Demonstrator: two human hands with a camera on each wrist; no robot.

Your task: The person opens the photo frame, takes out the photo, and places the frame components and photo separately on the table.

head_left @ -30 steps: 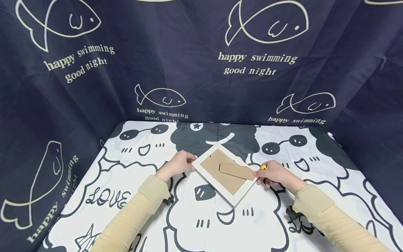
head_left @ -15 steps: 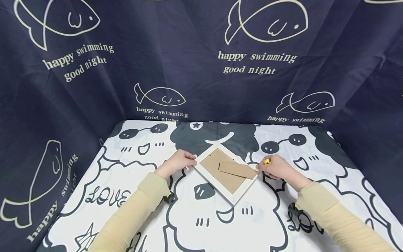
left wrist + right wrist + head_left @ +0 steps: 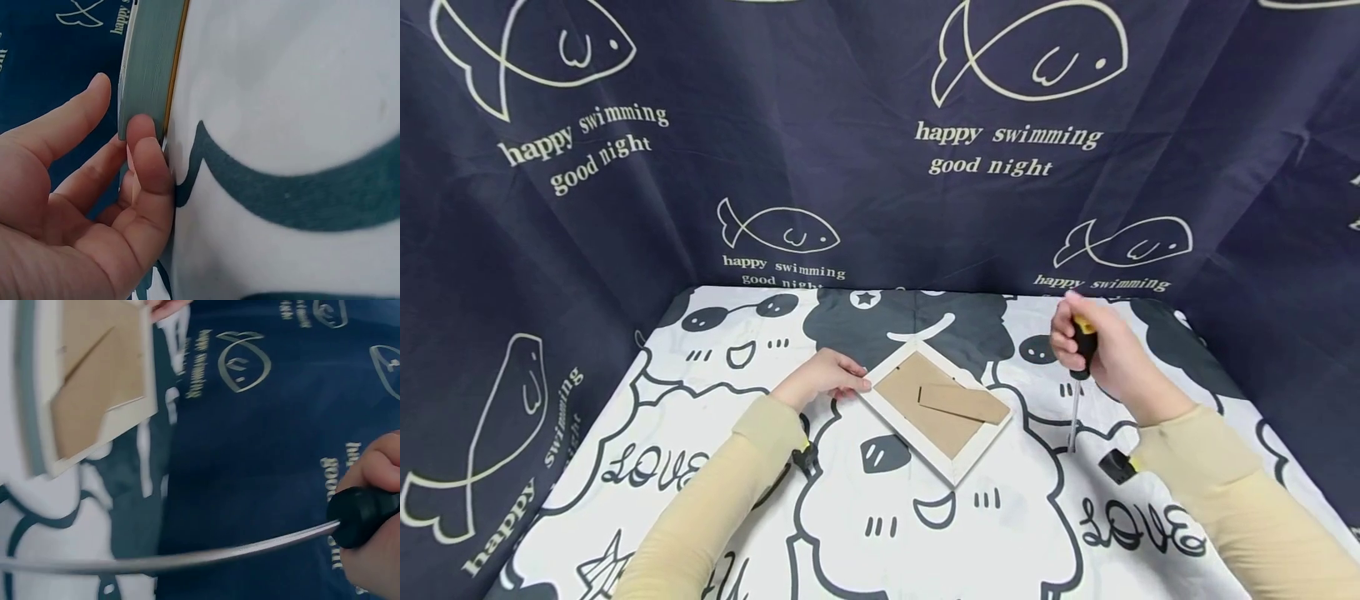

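A white picture frame (image 3: 884, 409) lies back up on the cloth, turned like a diamond, with its brown backing and stand flap (image 3: 964, 403) showing. My left hand (image 3: 830, 375) holds the frame's left corner. In the left wrist view, curled fingers (image 3: 144, 150) touch the frame's side edge (image 3: 153, 62) and the thumb is by its back face. My right hand (image 3: 1108, 354), apart from the frame to its right, grips a screwdriver (image 3: 1082, 346) by its black and yellow handle. Its metal shaft (image 3: 237, 551) points down toward the cloth and crosses the right wrist view.
A white cloth (image 3: 940, 558) with dark cartoon drawings covers the table. Dark blue curtains (image 3: 865, 150) with fish drawings hang behind and at the sides. A black wrist camera (image 3: 1118, 467) sits under the right sleeve, another (image 3: 806, 457) under the left.
My right hand has left the frame's right corner, moving right and up with the screwdriver, which now stands nearly upright. The left hand and the frame have stayed almost in place.
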